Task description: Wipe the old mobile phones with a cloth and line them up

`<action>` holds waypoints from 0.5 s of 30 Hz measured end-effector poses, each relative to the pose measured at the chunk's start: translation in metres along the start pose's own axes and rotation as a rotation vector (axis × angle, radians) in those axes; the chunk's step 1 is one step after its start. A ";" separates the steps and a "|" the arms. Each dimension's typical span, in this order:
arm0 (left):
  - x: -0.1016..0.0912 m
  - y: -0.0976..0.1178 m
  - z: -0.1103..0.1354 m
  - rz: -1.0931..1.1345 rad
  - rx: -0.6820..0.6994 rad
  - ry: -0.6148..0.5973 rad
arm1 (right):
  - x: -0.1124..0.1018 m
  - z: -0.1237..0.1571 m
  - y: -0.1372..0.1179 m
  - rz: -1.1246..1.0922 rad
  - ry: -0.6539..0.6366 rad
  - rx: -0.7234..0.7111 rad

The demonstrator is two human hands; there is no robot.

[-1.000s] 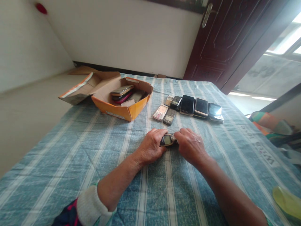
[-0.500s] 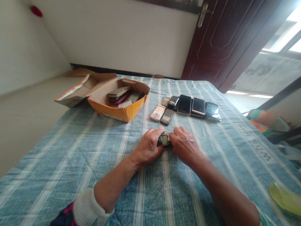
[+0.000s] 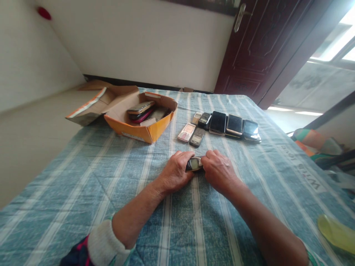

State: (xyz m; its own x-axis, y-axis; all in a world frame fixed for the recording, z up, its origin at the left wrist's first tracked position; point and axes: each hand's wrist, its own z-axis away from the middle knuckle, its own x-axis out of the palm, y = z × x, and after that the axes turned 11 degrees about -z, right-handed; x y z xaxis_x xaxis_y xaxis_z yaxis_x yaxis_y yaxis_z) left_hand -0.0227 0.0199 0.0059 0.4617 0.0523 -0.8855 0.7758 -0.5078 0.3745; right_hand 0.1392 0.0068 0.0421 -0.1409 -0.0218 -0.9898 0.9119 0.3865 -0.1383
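Note:
A small dark mobile phone with a greyish screen lies sideways between my two hands, low over the striped cloth. My left hand is closed around its left end, thumb below and fingers above. The fingers of my right hand are curled against its right end and hide that part. Just beyond my hands lie a pinkish-white keypad phone and a dark keypad phone. Behind them are a small gold-toned phone and another black phone.
Touchscreen phones, a black one and a silver-edged one among them, lie in a row at the right, ending with a shiny phone. An orange cardboard box with several phones stands open at the left. A yellow-green object lies at the right.
Both hands keep hold of the phone in nearly the same place. The view has shifted only very slightly.

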 end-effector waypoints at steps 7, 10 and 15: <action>-0.001 0.000 0.001 0.007 0.007 -0.008 | -0.011 0.007 -0.005 -0.034 -0.085 -0.003; -0.001 0.001 0.001 0.009 0.002 -0.009 | -0.009 0.005 -0.004 -0.042 -0.081 0.007; 0.000 0.000 0.001 0.015 -0.002 -0.004 | 0.001 0.002 -0.001 -0.041 0.012 0.025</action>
State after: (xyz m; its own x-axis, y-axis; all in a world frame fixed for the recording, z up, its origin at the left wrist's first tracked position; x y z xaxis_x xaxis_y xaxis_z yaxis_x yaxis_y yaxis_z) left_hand -0.0226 0.0189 0.0055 0.4718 0.0416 -0.8807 0.7695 -0.5071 0.3882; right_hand 0.1388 0.0045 0.0414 -0.1824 -0.0264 -0.9829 0.9145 0.3627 -0.1795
